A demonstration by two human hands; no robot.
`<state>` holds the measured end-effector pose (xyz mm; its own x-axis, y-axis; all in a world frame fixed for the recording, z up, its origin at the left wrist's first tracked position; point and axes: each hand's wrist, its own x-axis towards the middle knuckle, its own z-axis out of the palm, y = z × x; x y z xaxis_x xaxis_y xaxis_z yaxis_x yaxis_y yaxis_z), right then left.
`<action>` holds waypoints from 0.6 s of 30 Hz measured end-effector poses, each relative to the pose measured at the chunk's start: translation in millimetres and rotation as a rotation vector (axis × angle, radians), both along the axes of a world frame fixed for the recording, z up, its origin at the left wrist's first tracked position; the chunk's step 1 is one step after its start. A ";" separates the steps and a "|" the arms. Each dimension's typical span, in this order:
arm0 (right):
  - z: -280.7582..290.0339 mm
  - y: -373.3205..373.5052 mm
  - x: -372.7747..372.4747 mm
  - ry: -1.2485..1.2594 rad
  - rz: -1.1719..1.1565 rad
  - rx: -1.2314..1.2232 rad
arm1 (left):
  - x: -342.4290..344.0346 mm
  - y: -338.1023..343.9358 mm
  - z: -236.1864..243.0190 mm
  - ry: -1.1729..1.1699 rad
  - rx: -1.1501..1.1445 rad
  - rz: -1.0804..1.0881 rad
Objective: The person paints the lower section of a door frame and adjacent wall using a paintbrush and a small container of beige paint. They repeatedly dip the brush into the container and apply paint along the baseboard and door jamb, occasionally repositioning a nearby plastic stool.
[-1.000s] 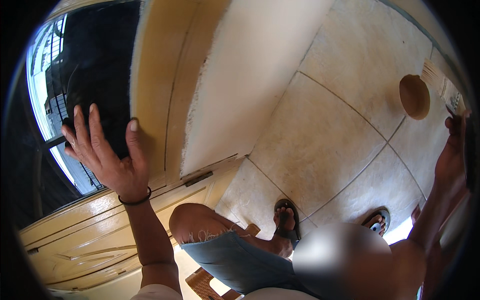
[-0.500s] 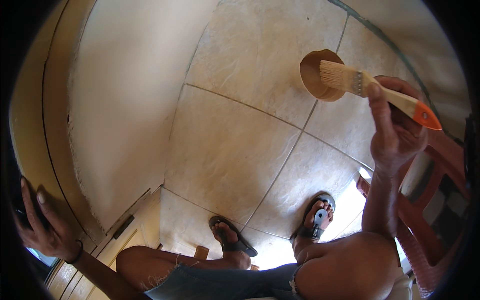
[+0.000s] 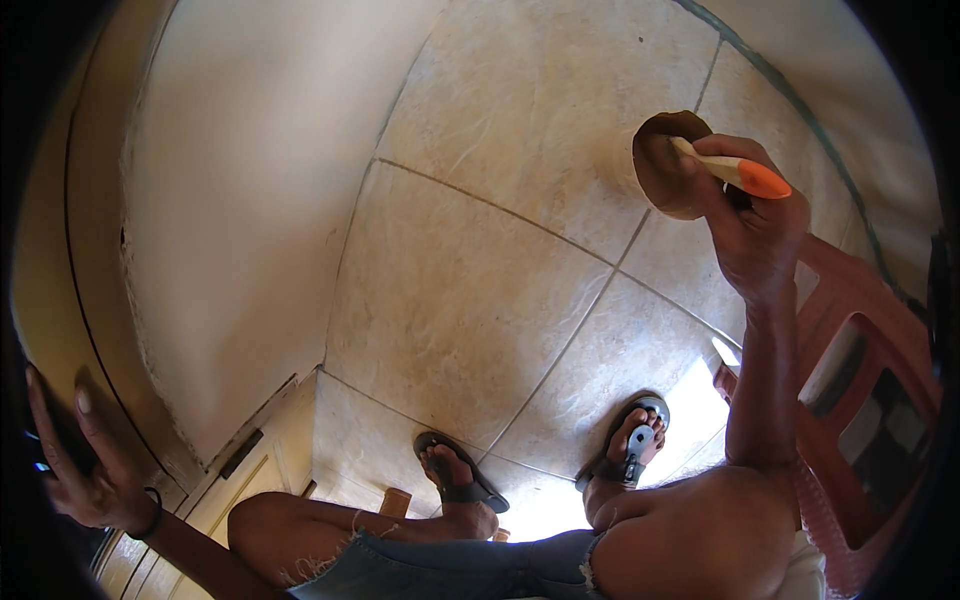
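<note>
A wooden paintbrush [image 3: 760, 180] with an orange-tipped handle is gripped in my right hand [image 3: 752, 232], its bristle end down inside a round brown container [image 3: 655, 175] on the tiles, hidden from view. At the lower left, my left hand [image 3: 88, 480] rests against the yellowish door frame, fingers spread and holding nothing; the dark pane beside it is mostly out of view.
A reddish plastic chair [image 3: 830, 260] stands at my right. My sandaled feet [image 3: 455, 470] are on the tiled floor [image 3: 470, 300]. A pale wall [image 3: 230, 190] rises at the left, beside a panelled wooden door surface [image 3: 240, 490] low down.
My view has swung from the dark pane toward the floor. The brush, which was held flat over the container half a second ago, has dipped into it. My left hand remains at the frame.
</note>
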<state>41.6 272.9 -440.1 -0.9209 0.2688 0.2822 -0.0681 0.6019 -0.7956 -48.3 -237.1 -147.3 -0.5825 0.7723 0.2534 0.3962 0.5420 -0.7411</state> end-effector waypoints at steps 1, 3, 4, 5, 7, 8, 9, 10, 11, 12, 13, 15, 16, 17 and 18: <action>4.6 0.4 1.3 -0.017 -0.004 -0.003 | -1.6 -0.7 -0.9 -0.015 0.024 -0.025; 9.7 -0.7 2.9 0.041 -0.024 -0.044 | -4.2 0.8 -3.9 -0.039 0.069 -0.069; 10.9 -1.6 3.4 0.116 -0.040 -0.083 | -3.5 1.9 -4.6 -0.043 0.079 -0.073; 12.8 -2.1 4.0 0.193 -0.057 -0.122 | -3.1 3.4 -5.6 -0.045 0.090 -0.078; 34.4 -4.9 12.0 0.082 -0.224 -0.222 | -1.0 4.1 -4.7 -0.036 0.075 -0.050; 43.0 -4.5 15.2 0.030 -0.311 -0.268 | -1.0 4.0 -4.4 -0.030 0.065 -0.036; 44.1 -1.9 16.0 0.027 -0.317 -0.326 | -0.2 1.6 -1.6 -0.023 0.044 -0.015; 44.3 2.5 17.2 0.024 -0.321 -0.385 | 0.9 -0.5 -0.2 -0.015 0.032 0.011; 43.6 6.0 18.0 0.021 -0.325 -0.445 | 2.3 -1.8 0.8 -0.006 0.020 0.038; 42.4 8.2 18.3 0.040 -0.338 -0.487 | 2.0 -3.0 0.2 0.004 0.012 0.040; 40.6 9.9 18.5 0.059 -0.351 -0.528 | 2.6 -3.3 -0.7 0.004 0.011 0.039; 35.3 10.6 17.4 0.102 -0.370 -0.609 | 2.4 0.7 -4.4 0.016 0.007 0.018; 32.9 10.8 16.3 0.128 -0.376 -0.645 | 2.4 2.7 -5.2 0.017 0.008 0.010; 31.6 10.5 15.7 0.154 -0.382 -0.682 | 1.6 4.4 -6.9 0.022 0.006 0.001; 32.5 8.1 16.4 0.129 -0.412 -0.667 | 1.7 6.6 -7.1 0.024 0.008 -0.005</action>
<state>58.0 280.9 -407.6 -0.6816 0.7307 0.0391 -0.0595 -0.0020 -0.9982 -46.6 -230.5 -154.4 -0.5724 0.7731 0.2733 0.3809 0.5458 -0.7463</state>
